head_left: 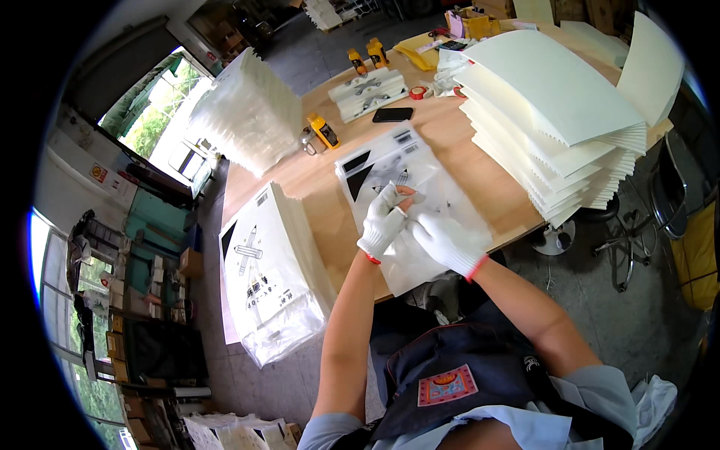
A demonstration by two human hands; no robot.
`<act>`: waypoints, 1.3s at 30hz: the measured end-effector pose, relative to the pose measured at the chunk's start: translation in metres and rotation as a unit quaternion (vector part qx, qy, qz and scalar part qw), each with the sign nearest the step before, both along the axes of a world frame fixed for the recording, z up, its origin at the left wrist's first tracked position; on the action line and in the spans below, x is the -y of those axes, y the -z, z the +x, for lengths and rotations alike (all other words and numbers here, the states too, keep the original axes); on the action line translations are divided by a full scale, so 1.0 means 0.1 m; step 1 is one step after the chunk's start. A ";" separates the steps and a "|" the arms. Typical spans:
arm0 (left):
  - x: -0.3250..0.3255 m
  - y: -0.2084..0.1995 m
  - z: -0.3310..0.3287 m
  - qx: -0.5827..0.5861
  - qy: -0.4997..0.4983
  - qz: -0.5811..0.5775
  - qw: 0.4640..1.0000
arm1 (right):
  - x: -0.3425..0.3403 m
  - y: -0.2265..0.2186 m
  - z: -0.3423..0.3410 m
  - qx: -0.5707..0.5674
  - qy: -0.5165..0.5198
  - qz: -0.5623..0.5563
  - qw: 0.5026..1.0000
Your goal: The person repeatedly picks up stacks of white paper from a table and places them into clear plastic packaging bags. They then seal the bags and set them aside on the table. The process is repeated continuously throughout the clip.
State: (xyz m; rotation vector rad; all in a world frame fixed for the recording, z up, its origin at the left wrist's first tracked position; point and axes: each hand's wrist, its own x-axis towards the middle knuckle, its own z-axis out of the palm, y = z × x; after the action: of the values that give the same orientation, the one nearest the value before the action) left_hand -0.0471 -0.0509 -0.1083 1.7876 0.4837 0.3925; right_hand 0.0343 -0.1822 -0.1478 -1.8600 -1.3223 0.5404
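Note:
My left hand (384, 223) and my right hand (448, 238) meet in front of me, both in white knit gloves with red cuffs. Bare fingertips show at the left glove. The fingers of both hands are closed and pressed together; whatever may be between them is too small or hidden to tell. Beneath them lie flat clear plastic bags (442, 172) with a black triangle and a pencil drawing printed on them. To the left stands a stack of white printed sheets or packs (274, 262), with clear plastic at its near end.
Tall stacks of pale sheets (555, 90) rise on the right of the wooden table (322, 217). A plastic-wrapped stack (247, 112) stands back left. Beyond my hands are a black phone (393, 115), a yellow bottle (323, 131), red tape (418, 92) and another printed bundle (367, 95).

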 end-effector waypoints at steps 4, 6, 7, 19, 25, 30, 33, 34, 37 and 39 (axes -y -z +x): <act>0.10 -0.17 0.10 0.064 -0.032 0.080 0.994 | -0.50 1.14 0.22 0.405 0.045 -0.050 0.912; 0.02 -0.16 -0.03 -0.003 -0.023 0.161 0.987 | -0.46 1.21 0.24 0.419 -0.050 -0.093 0.902; -0.02 -0.13 -0.11 -0.033 -0.020 0.198 0.980 | -0.36 0.93 0.22 0.382 -0.098 -0.063 0.917; 0.58 -0.56 -0.01 0.143 -0.103 0.440 0.881 | 1.76 -1.51 1.35 0.504 0.192 0.087 0.838; 0.89 -0.38 0.45 0.121 0.045 0.240 0.962 | 1.85 -1.58 1.75 0.495 0.138 0.078 0.854; 1.15 -0.60 0.77 0.084 0.196 -0.071 0.974 | 1.82 -1.76 1.80 0.483 0.157 0.067 0.859; 1.26 -0.71 1.00 0.118 0.238 -0.376 0.887 | 1.84 -1.86 1.49 0.601 0.072 0.199 0.771; 1.26 -0.75 1.01 0.114 0.216 -0.438 0.865 | 1.81 -1.85 1.29 0.590 0.059 0.196 0.781; 1.29 -0.89 0.99 0.069 0.102 -0.521 0.844 | 1.85 -1.79 0.58 0.543 -0.016 0.176 0.821; 0.93 -0.63 0.80 0.013 0.103 -0.400 0.911 | 1.97 -1.92 0.57 0.510 0.042 0.198 0.836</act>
State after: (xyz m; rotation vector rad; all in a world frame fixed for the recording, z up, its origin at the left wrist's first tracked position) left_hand 0.0324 -0.1443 -0.0449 1.0145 0.3558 0.0416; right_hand 0.0908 -0.3797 0.0445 -1.8438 -1.7881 -0.8742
